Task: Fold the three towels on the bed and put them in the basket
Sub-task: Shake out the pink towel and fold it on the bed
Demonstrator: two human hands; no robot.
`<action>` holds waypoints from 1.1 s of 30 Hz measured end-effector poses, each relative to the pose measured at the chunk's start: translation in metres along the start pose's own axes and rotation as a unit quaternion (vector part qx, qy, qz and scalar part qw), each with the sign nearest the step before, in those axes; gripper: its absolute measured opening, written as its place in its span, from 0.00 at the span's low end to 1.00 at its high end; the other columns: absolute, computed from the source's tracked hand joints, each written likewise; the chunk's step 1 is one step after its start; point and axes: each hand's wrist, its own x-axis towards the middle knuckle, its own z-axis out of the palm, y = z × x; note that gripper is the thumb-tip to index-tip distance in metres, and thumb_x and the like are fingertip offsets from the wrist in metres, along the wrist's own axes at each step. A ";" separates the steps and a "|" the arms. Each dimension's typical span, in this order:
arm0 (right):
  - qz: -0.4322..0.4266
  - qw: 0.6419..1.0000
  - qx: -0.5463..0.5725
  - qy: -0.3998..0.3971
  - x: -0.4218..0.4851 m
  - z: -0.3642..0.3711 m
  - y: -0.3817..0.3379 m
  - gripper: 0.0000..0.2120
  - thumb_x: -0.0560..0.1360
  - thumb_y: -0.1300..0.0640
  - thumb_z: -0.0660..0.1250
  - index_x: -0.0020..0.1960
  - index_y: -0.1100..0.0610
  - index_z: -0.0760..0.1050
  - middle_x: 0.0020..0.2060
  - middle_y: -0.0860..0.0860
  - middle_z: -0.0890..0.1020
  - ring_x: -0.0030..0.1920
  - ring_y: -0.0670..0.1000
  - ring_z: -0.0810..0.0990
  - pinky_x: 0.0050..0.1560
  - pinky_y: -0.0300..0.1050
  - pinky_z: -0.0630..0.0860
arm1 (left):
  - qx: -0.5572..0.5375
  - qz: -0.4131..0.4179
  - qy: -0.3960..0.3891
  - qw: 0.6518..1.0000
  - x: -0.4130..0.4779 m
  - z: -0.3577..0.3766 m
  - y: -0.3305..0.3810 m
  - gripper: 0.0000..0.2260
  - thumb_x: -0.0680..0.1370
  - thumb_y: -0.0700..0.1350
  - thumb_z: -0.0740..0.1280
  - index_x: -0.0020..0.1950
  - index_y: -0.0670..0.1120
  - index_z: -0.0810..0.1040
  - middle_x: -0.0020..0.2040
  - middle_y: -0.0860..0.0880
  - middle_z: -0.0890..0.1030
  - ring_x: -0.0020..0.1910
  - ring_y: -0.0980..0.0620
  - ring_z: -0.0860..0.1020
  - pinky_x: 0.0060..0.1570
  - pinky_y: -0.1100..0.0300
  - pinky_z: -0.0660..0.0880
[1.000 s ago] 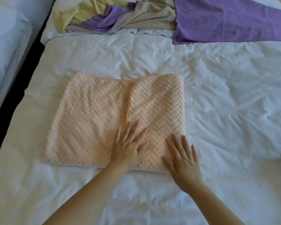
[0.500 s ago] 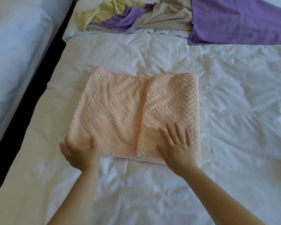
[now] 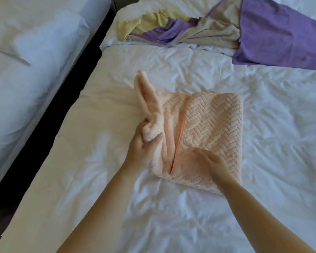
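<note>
A peach towel (image 3: 212, 128) with a herringbone weave lies partly folded in the middle of the white bed (image 3: 272, 161). My left hand (image 3: 144, 145) grips the towel's left side and holds it lifted off the sheet, bunched and raised toward the right. My right hand (image 3: 211, 162) rests flat with straight fingers on the towel's near right part, pressing it down. A purple towel (image 3: 281, 39) and a crumpled yellow, purple and beige towel (image 3: 171, 28) lie at the head of the bed. No basket is in view.
A second bed (image 3: 26, 70) with white bedding stands on the left, across a dark gap (image 3: 62, 110). Wrinkled white sheet surrounds the peach towel on all sides.
My left hand has taken hold of the towel's left edge and lifted it up and over toward the right. My right hand stays pressed on the towel's near right part.
</note>
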 end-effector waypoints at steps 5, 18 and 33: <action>0.098 0.890 0.442 0.047 -0.011 -0.073 0.005 0.24 0.79 0.41 0.56 0.62 0.59 0.75 0.55 0.54 0.83 0.58 0.54 0.80 0.61 0.51 0.73 | 0.034 0.156 -0.227 0.961 -0.001 0.096 0.033 0.09 0.78 0.42 0.66 0.56 0.41 0.74 0.70 0.52 0.70 0.67 0.54 0.71 0.63 0.55 0.70; 0.046 0.977 0.193 0.072 -0.023 -0.101 0.044 0.19 0.72 0.56 0.73 0.61 0.52 0.74 0.50 0.50 0.84 0.49 0.51 0.84 0.48 0.49 0.80 | 0.276 0.140 -0.336 0.890 -0.035 0.148 -0.014 0.23 0.73 0.60 0.63 0.64 0.52 0.73 0.72 0.53 0.69 0.73 0.54 0.63 0.71 0.48 0.61; 0.081 0.987 0.083 0.111 0.053 -0.123 -0.011 0.30 0.71 0.45 0.70 0.67 0.55 0.66 0.55 0.49 0.76 0.50 0.50 0.78 0.39 0.38 0.74 | 0.513 0.039 -0.107 0.850 0.053 0.143 -0.039 0.31 0.79 0.64 0.45 0.78 0.54 0.42 0.79 0.49 0.42 0.77 0.48 0.39 0.74 0.48 0.39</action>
